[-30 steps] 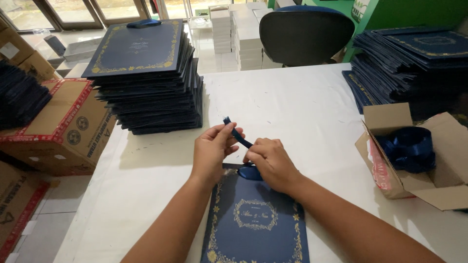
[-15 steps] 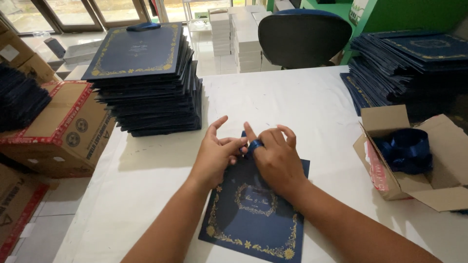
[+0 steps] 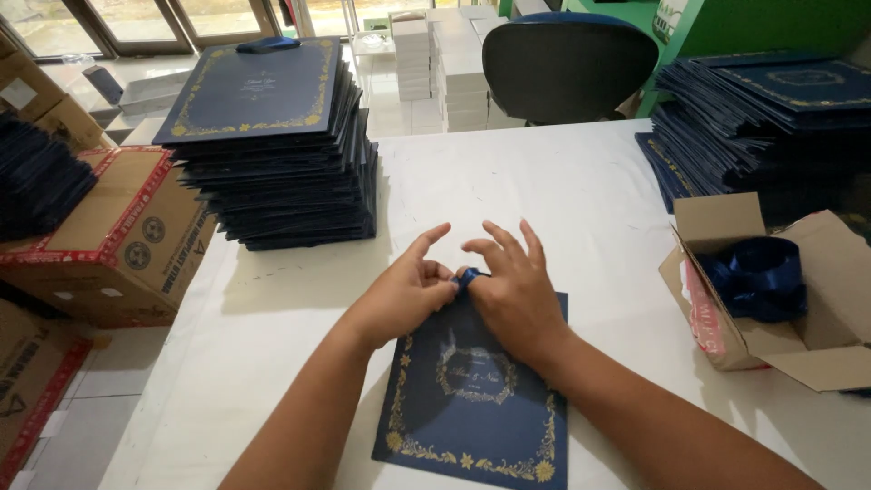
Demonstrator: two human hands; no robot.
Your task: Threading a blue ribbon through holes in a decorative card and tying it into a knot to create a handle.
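Flat navy-blue card folder w/ gold ornamental border (image 3: 472,399) lies near centre on the white tabletop (image 3: 544,191). Matte face, rectangular, long axis running near-to-far, slightly skewed so the far end leans right; far short edge sits under the hands.

Left hand (image 3: 404,292): thumb and forefinger pinching a short dark-blue satin ribbon piece (image 3: 464,277) at folder's far edge, other fingers lifted. Right hand (image 3: 513,290): palm down on folder's far part, fingers fanned upward, thumb side meeting the ribbon too. Exact grip of right hand on ribbon — cannot tell, mostly hidden.

Left-far: tall stack of identical navy folders (image 3: 272,136), edges ragged, a ribbon bow on top sheet. Right-far: second, looser stack of navy folders (image 3: 771,118). Right-near: open brown corrugated cardboard box (image 3: 807,308) holding glossy blue ribbon roll (image 3: 753,277). Left edge: closed brown carton w/ red tape (image 3: 118,236) beside the table. Far centre: black office chair back (image 3: 567,63), white boxes stacked behind it (image 3: 445,63).
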